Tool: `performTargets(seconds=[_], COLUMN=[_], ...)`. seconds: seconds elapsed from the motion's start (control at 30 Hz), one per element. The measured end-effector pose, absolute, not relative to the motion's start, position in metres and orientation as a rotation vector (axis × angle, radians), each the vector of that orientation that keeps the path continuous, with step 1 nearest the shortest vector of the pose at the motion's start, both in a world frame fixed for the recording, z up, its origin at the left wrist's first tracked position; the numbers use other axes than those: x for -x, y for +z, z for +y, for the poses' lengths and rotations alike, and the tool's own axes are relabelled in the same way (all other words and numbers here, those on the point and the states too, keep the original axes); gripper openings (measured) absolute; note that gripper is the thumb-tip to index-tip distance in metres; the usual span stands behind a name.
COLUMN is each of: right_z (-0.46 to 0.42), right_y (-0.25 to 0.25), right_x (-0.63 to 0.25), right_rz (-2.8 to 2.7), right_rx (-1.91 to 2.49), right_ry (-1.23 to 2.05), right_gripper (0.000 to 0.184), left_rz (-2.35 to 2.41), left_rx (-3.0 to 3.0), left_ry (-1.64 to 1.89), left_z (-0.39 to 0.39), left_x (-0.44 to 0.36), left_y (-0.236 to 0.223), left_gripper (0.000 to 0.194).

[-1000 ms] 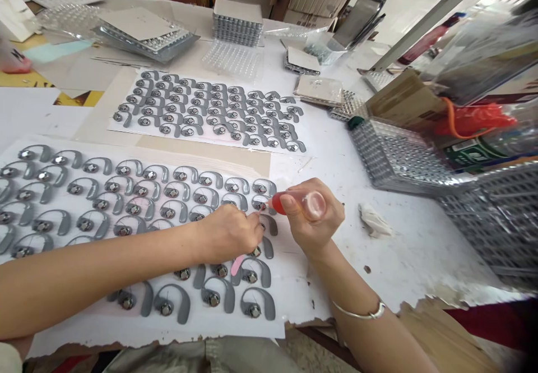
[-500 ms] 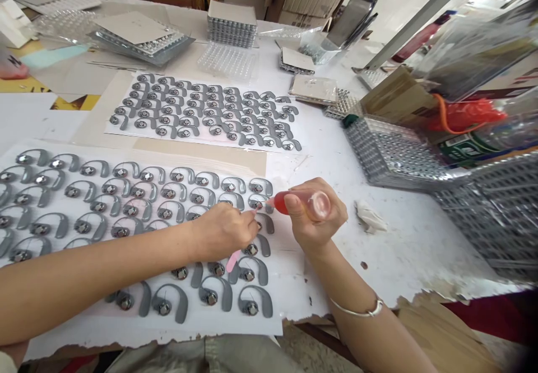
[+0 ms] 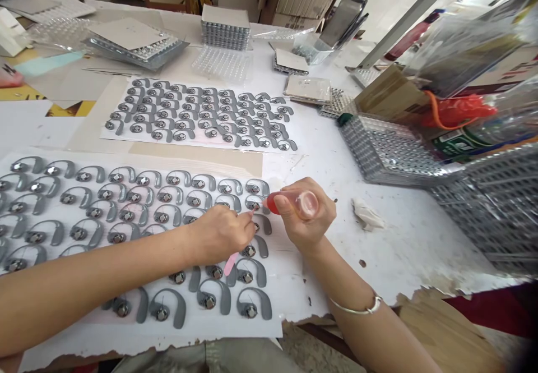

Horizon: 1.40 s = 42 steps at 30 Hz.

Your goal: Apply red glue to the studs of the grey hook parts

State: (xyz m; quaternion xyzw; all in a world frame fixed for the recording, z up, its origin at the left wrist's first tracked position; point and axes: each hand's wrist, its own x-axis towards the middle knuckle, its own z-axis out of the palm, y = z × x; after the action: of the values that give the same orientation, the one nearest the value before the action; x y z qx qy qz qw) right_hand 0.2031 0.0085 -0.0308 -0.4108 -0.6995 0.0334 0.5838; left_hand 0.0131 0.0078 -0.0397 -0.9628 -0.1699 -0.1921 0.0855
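Note:
My left hand [image 3: 225,230] is closed on a slim pink stick [image 3: 231,264], whose flat end shows below the fingers; the rest is mostly hidden. In my right hand [image 3: 309,216] lies a small bottle of red liquid [image 3: 290,203], gripped with its round base towards me. The bottle's narrow tip and my left fingertips meet close to a grey ear-hook earphone piece [image 3: 257,187] at the right end of the rows. Many such hooked pieces, each with a shiny round part, lie on a white sheet [image 3: 227,328]; my left forearm covers some.
A second sheet of smaller-looking ear-hook pieces [image 3: 202,109] lies farther back. Stacked clear trays [image 3: 390,148] stand at the right, near a crumpled white tissue [image 3: 367,214]. Card-topped tray stacks [image 3: 226,28] and a dark-capped bottle [image 3: 347,14] are at the back.
The whole view has shifted slightly, so things sit a little farther left. Both hands keep nearly the same place and hold, by the same earphone piece.

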Motion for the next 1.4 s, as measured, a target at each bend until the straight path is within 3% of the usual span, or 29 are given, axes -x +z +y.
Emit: performTargets(seconds=[0.43,0.67,1.4], right_z=[0.006,0.004,0.003], right_y=[-0.030,-0.030,-0.030], right_x=[-0.204,-0.205,-0.202], right_rz=[-1.700,-1.718,-1.723], right_rx=[0.956,0.965,0.912], right_ry=[0.048,0.055,0.093], right_gripper=[0.012,0.014,0.015], left_rz=[-0.548,-0.746,-1.184], left_rx=[2.876,3.067,3.401], left_ry=[-0.626,-0.412,-0.372], left_z=[0.009,0.014,0.028], left_x=[-0.014,-0.010,-0.011], left_y=[-0.040,-0.030,-0.005], left_gripper=[0.014,0.008,0.019])
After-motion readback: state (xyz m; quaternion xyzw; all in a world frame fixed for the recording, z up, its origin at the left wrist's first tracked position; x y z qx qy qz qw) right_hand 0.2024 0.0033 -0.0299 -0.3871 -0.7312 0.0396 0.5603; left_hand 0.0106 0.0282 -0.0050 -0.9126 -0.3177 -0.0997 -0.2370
